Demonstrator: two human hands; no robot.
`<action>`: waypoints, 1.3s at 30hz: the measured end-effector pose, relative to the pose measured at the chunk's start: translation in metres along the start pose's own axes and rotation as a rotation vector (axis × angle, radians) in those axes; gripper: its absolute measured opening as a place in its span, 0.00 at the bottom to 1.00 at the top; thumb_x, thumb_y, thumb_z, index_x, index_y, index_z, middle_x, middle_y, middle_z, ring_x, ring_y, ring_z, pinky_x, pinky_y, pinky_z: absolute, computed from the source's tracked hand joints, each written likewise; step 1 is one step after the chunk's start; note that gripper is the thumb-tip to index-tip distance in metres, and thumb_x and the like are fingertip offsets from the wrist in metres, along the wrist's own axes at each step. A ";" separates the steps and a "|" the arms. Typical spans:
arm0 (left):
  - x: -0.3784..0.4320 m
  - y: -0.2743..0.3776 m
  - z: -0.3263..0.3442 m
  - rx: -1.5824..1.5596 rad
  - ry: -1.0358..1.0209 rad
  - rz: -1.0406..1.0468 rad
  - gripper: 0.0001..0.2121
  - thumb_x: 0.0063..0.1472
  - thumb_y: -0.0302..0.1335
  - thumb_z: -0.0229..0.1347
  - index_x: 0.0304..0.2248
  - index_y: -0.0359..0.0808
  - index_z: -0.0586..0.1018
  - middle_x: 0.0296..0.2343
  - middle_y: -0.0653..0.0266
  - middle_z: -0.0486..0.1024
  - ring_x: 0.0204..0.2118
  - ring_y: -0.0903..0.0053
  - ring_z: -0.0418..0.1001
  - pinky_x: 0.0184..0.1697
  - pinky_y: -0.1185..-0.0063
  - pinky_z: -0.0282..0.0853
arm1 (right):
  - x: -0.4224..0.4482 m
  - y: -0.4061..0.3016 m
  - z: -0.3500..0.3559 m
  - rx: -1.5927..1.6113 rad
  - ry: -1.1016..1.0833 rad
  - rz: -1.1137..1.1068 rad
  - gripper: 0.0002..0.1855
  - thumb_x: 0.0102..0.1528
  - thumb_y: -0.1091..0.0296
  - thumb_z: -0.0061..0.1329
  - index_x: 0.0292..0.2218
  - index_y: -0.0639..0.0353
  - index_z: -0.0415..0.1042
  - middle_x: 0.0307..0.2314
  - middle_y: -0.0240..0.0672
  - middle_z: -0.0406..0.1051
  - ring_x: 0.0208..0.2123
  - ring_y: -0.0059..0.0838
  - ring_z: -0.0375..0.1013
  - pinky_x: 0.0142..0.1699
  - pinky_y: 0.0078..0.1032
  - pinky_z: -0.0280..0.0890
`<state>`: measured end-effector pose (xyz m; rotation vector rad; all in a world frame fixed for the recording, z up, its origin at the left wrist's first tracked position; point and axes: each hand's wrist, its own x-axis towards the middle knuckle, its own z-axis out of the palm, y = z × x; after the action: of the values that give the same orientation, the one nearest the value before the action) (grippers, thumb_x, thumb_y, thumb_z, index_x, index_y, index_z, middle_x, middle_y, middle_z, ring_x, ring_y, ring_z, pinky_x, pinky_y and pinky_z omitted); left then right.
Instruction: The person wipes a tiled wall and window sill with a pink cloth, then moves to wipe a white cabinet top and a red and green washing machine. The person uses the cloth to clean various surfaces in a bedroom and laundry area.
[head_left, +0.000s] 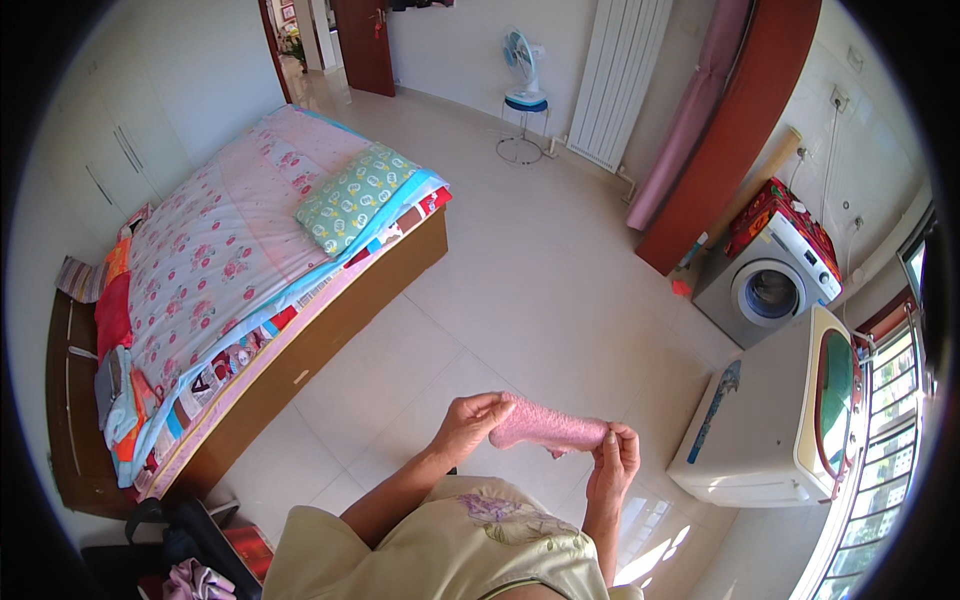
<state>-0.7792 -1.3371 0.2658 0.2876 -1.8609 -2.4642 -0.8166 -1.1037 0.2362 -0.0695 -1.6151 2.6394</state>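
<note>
Stretched sideways in front of my chest is a fuzzy pink sock (551, 427). My left hand (474, 421) pinches one end of it between thumb and fingers. At the opposite end, my right hand (616, 459) grips the fabric, thumb uppermost. A small darker pink bit (556, 453) hangs below the sock's middle; what it belongs to cannot be made out. Both hands are held above the tiled floor (517, 315).
To the left stands a bed (217, 217) with a green pillow (360, 196). A front-loading washing machine (765, 281) and a white top-lid appliance (757, 420) stand at right. A fan (521, 67) rests on a stool (526, 106). Bags (202, 536) lie at lower left.
</note>
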 end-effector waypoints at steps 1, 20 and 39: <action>0.001 0.006 0.001 0.022 0.003 -0.008 0.11 0.62 0.31 0.54 0.33 0.29 0.78 0.26 0.76 0.71 0.30 0.91 0.65 0.33 0.87 0.62 | 0.001 -0.002 -0.001 -0.010 -0.008 -0.015 0.07 0.58 0.76 0.44 0.39 0.59 0.70 0.30 0.26 0.70 0.29 0.14 0.68 0.34 0.14 0.66; 0.047 0.028 0.023 -0.004 0.055 0.082 0.14 0.59 0.26 0.56 0.44 0.34 0.71 0.27 0.68 0.75 0.31 0.85 0.71 0.38 0.82 0.67 | 0.019 -0.037 -0.003 0.032 -0.084 -0.064 0.14 0.54 0.80 0.50 0.44 0.64 0.71 0.32 0.31 0.74 0.34 0.18 0.71 0.44 0.19 0.66; 0.031 0.000 0.080 0.860 -0.177 0.570 0.14 0.45 0.10 0.51 0.33 0.32 0.78 0.29 0.62 0.72 0.32 0.73 0.72 0.38 0.78 0.68 | -0.019 -0.055 -0.059 -1.144 0.076 -0.579 0.11 0.46 0.76 0.51 0.34 0.52 0.73 0.32 0.32 0.71 0.32 0.34 0.72 0.34 0.29 0.69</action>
<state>-0.8236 -1.2656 0.2831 -0.4091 -2.5144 -1.2792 -0.7926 -1.0279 0.2589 0.2181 -2.3836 1.0787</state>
